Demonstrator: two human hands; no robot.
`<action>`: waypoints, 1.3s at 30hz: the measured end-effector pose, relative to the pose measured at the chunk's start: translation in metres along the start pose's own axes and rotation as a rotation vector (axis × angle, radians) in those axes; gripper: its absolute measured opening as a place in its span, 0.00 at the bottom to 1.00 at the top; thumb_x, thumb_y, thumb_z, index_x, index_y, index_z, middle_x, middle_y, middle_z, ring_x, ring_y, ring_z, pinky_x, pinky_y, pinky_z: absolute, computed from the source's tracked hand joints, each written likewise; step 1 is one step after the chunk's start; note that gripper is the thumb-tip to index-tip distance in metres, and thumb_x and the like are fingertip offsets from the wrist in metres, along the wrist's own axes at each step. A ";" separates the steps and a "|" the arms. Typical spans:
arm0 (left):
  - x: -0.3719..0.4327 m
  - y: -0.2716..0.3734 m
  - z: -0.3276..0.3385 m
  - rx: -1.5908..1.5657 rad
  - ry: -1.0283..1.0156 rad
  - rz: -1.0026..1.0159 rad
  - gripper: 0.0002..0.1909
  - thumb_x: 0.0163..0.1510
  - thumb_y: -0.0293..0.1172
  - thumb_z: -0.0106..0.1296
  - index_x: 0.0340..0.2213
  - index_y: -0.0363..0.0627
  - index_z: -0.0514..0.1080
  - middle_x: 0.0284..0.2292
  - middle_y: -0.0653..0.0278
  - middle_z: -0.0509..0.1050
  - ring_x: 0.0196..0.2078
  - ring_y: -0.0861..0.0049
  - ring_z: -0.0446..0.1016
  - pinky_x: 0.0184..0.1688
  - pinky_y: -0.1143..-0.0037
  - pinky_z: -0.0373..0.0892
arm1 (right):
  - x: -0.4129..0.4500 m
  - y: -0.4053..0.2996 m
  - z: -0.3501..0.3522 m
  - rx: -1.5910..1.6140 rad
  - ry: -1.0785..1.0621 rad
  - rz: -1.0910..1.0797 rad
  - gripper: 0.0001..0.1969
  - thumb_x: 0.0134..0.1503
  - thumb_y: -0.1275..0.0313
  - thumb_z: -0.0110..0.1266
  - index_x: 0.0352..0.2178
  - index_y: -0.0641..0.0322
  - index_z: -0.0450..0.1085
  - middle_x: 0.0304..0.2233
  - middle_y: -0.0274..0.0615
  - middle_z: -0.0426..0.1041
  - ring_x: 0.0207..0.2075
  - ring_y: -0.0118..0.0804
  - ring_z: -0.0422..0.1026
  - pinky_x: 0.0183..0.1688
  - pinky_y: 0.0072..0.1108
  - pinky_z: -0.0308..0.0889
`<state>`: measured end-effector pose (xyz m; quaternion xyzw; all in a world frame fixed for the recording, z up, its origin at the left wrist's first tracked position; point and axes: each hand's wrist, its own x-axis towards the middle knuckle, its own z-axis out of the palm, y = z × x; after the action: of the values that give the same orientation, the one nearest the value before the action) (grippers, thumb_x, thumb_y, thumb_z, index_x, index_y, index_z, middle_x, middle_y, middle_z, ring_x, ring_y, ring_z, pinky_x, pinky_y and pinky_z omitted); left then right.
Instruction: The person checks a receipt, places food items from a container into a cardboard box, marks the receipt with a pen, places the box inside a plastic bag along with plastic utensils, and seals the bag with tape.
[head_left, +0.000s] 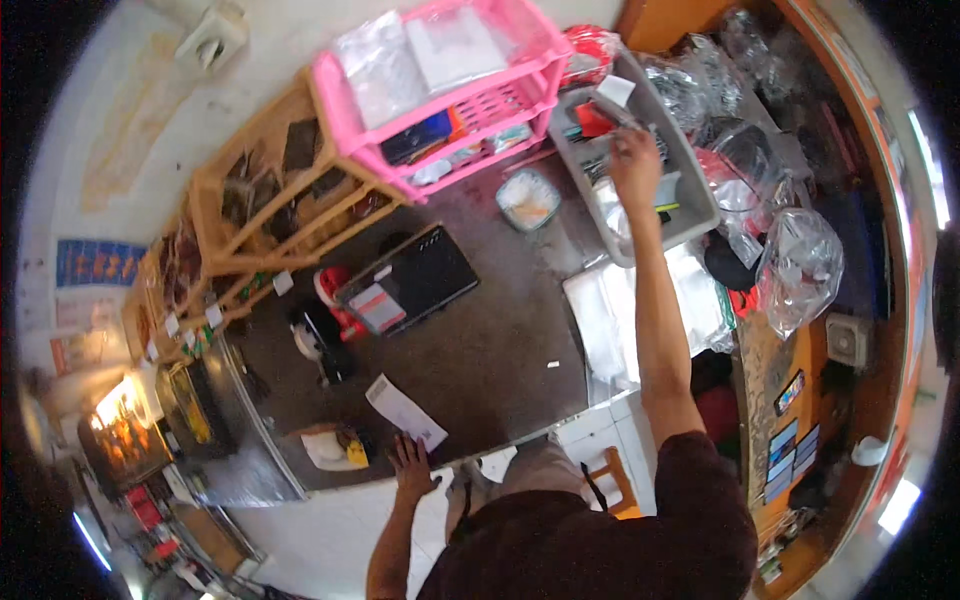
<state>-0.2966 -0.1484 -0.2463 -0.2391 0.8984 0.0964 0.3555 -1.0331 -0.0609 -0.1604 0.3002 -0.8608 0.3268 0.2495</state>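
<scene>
My right hand (634, 166) reaches into a grey plastic tray (694, 184) at the upper right, its fingers near a dark, slim item; whether they grip it is too blurred to tell. Inside the tray are a red item (592, 120), a white piece (616, 91) and small mixed things. My left hand (411, 466) rests with spread fingers at the near edge of the dark counter (510, 330), by the lower end of a printed paper slip (407, 414). Left of that hand lies a white and yellow packet or wrapper (334, 450).
A pink plastic rack (450, 97) and a wooden shelf (262, 247) stand along the wall. On the counter are a black tablet-like device (420, 277), a square tub (528, 199) and stacked clear plastic bags (600, 315). More bagged goods (799, 262) lie at the right.
</scene>
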 end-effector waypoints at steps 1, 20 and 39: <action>0.001 -0.002 -0.002 -0.023 0.011 0.010 0.63 0.36 0.61 0.62 0.63 0.36 0.46 0.65 0.38 0.37 0.67 0.37 0.32 0.58 0.34 0.43 | -0.008 0.000 -0.018 0.121 0.066 0.038 0.09 0.50 0.78 0.55 0.35 0.63 0.73 0.35 0.48 0.72 0.29 0.43 0.74 0.31 0.30 0.70; -0.004 -0.018 -0.003 -0.181 0.167 0.101 0.67 0.34 0.57 0.65 0.65 0.44 0.38 0.66 0.46 0.32 0.69 0.46 0.30 0.60 0.36 0.35 | -0.344 -0.197 -0.126 0.973 -0.322 0.768 0.18 0.56 0.70 0.52 0.47 0.68 0.66 0.41 0.42 0.71 0.41 0.36 0.71 0.51 0.28 0.66; -0.045 0.127 -0.207 -0.900 0.894 0.551 0.40 0.45 0.26 0.57 0.60 0.46 0.56 0.59 0.47 0.58 0.60 0.48 0.58 0.60 0.56 0.55 | -0.316 -0.279 -0.185 0.914 -0.458 0.603 0.11 0.58 0.71 0.52 0.41 0.67 0.71 0.39 0.39 0.74 0.38 0.37 0.74 0.40 0.26 0.71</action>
<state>-0.4537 -0.0933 -0.0643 -0.1434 0.8592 0.4389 -0.2203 -0.5804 0.0135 -0.1210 0.1822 -0.7120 0.6477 -0.2008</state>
